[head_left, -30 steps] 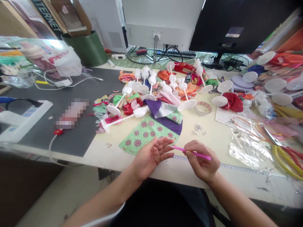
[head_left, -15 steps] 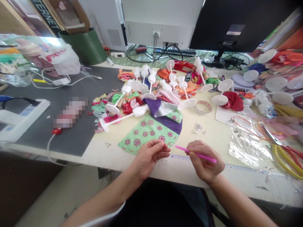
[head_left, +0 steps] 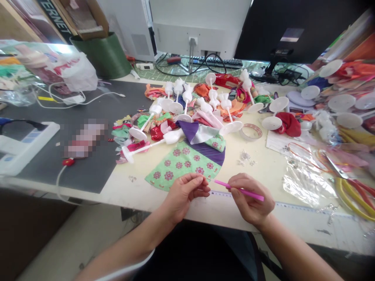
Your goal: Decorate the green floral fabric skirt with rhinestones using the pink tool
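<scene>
My right hand (head_left: 252,200) grips a thin pink pen-like stick (head_left: 251,194), its tip pointing left. That tip comes close to the fingertips of my left hand (head_left: 187,195). The left thumb and index finger are pinched together; whatever is between them is too small to make out. Just beyond the left hand lies a doll-sized dress of green flowered cloth (head_left: 178,162) with purple striped cloth (head_left: 215,153). It is on a white mannequin stand (head_left: 172,136) lying on its side. To the right of the cloth, a little heap of shiny small pieces (head_left: 245,155) rests on the table.
Several white doll stands and colourful cloth scraps (head_left: 205,93) are piled behind. A tape roll (head_left: 251,132), clear plastic bag (head_left: 307,183) and yellow-handled scissors (head_left: 350,191) lie to the right. A ruler strip (head_left: 288,207) runs along the front edge (head_left: 222,216). Monitors (head_left: 193,27) stand at the back.
My right hand has moved slightly left, bringing the pink stick's tip nearer my left fingertips. The left hand keeps its pinch in nearly the same place.
</scene>
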Available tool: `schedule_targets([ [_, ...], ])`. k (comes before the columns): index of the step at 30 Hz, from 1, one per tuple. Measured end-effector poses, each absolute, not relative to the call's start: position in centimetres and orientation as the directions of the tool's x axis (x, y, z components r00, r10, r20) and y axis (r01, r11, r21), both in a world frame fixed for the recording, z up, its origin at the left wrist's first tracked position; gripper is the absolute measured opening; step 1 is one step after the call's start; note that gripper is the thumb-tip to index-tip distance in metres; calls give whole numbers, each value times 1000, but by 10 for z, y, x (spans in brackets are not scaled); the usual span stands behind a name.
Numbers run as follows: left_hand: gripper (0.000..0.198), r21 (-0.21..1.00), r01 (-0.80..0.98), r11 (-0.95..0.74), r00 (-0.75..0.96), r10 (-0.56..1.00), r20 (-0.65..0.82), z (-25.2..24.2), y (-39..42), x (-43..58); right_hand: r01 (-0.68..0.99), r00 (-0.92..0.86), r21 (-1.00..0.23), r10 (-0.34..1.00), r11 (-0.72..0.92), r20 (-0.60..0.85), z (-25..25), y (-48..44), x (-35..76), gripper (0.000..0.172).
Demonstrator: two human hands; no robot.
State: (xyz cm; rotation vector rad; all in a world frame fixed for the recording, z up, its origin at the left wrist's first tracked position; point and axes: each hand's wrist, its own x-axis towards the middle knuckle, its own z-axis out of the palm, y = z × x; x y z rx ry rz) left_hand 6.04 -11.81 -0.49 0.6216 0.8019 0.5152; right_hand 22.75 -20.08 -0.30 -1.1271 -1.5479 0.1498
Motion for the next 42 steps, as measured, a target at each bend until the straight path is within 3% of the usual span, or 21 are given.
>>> schedule_targets([
  [8,24,749,-142,647,593,661,-459,-5,-118,61,557,108,-636,712,535,694,-4,-201,228,33],
  [42,21,751,-144,644,602,660,-450,-12,-119,60,570,41,-597,706,564,707,-5,-202,228,33],
])
